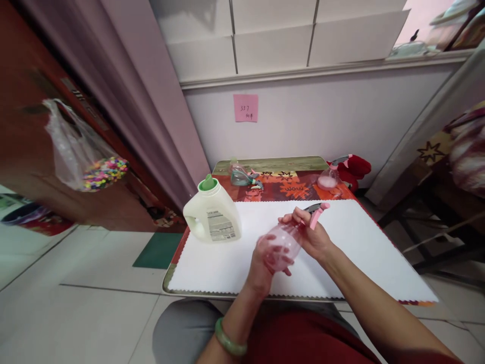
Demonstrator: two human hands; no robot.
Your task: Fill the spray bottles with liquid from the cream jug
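Observation:
Both my hands hold a clear pink spray bottle (pixel 283 245) tilted above the white mat (pixel 352 242). My left hand (pixel 267 255) cups its rounded body, the fingers showing through the plastic. Around its neck my right hand (pixel 312 235) is closed, just under the pink and black trigger head. To the left stands a large cream jug (pixel 223 212) with a handle, a printed label and a green spout at its uncapped mouth. Behind, a clear spray bottle with a greenish tint (pixel 239 176) leans or lies on the table. At the back right another spray bottle (pixel 328 181) holds pinkish liquid.
The table (pixel 217 169) has a patterned top under the mat and meets the wall, where a pink note (pixel 246 108) is stuck. A red plush-looking thing (pixel 356 172) sits beyond its right corner. A plastic bag of colourful bits (pixel 102 172) hangs at the left.

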